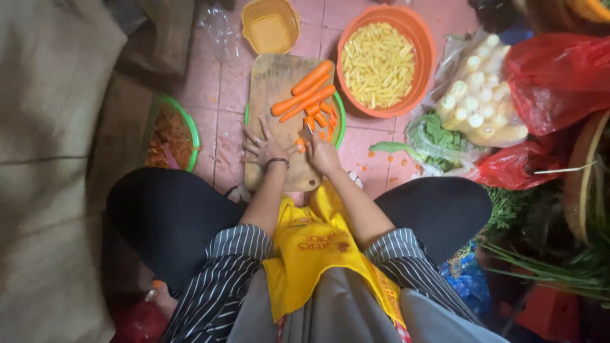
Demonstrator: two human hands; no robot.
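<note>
Left hand point(264, 146) flat, fingers spread, pins small orange carrot piece point(298, 145) on worn wooden cutting board point(274, 82), frame centre. Right hand point(323, 154) fingers clamped on knife point(309, 130). 3 peeled carrots point(305, 95) wait above; round orange plastic basin point(419, 38) upper right.

1. A cutting board point(274, 89) is laid on the floor point(210, 82), straight ahead of the seated person's knees.
2. Whole carrots point(304, 95) are laid across the far right part of the board, with cut carrot sticks point(321, 119) just below them.
3. A bowl point(339, 121) is tucked under the board's right edge.
4. The left hand point(264, 146) is spread flat on the near part of the board; the right hand point(321, 154) is set just beside it, to its right.
5. A small basket point(270, 25) is placed beyond the board.
6. A basin point(424, 44) holding cut strips point(378, 63) is set to the right of the basket.
7. A bowl of peelings point(170, 134) is found left of the board.
8. Bags of vegetables point(483, 95) are piled at the right.
</note>
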